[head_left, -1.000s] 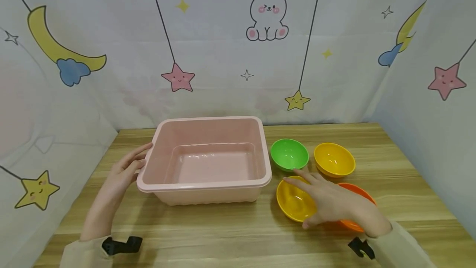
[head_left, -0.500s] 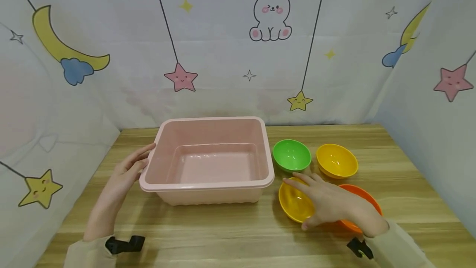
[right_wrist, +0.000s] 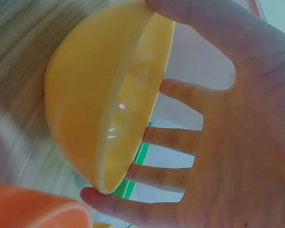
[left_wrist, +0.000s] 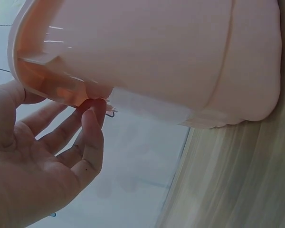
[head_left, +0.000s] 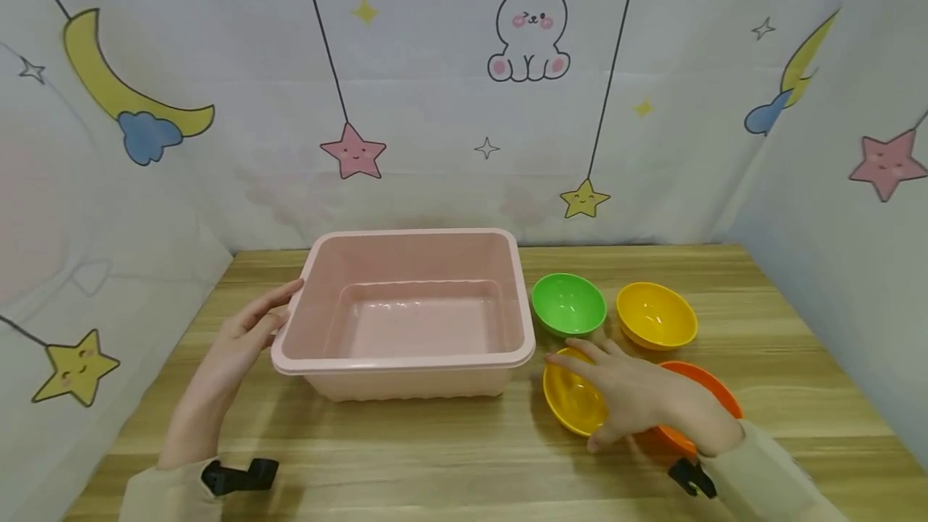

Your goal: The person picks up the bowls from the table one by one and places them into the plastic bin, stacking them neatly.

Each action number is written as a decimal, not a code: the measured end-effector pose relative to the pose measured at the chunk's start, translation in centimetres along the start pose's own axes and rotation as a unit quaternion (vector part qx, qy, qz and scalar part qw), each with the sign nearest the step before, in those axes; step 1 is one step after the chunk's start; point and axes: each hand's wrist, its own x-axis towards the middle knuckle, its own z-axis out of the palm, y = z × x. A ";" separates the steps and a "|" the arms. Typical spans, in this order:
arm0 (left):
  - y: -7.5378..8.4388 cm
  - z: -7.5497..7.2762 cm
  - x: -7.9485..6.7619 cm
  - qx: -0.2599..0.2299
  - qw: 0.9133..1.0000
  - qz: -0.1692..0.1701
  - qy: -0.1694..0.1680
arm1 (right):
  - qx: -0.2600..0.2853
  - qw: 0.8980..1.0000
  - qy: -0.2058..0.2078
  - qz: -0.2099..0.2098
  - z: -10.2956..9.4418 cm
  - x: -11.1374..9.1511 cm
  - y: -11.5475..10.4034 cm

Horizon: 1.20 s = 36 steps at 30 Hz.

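Observation:
My left hand is at the left rim of a pink plastic basin. In the left wrist view its bent fingers tuck under the rim, with the thumb along the edge. On the right, my right hand spans the mouth of a yellow bowl that stands on the table. The right wrist view has the thumb at one side of this bowl's rim and the spread fingers at the other; some fingertips are hidden behind it.
A green bowl and a second yellow bowl stand behind the right hand. An orange bowl lies partly hidden under the right forearm. Behind the wooden table hangs a white printed cloth.
The right hand has shifted slightly left over the yellow bowl. The left hand stays at the basin rim, and the bowls keep their places while the head view shifts a little.

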 end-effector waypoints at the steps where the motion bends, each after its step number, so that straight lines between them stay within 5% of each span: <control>1: 0.0 0.0 0.0 -0.002 1.000 0.002 -0.002 | -0.002 1.000 0.000 -0.005 0.0 0.1 0.0; 36: 0.1 0.0 -0.1 0.018 1.000 -0.006 -0.015 | -0.001 1.000 -0.008 -0.004 -0.2 0.6 -0.2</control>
